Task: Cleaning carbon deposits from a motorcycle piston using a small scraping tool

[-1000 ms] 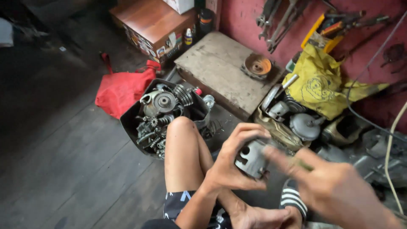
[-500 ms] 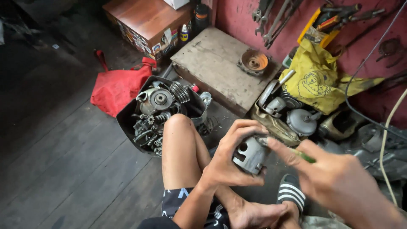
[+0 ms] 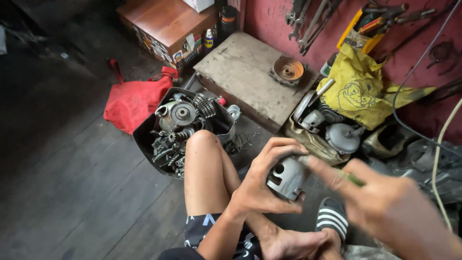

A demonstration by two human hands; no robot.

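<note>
Shifted slightly rightward since earlier, one grey metal cylinder part is gripped by the left hand, fingers curled around it; one thin green tool is pinched by the right hand, touching the part's right side.

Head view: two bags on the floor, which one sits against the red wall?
The yellow bag, slumped at the foot of the red wall under the hanging wrenches. The red bag lies out on the dark floorboards, beside the black tub of engine parts.
</note>
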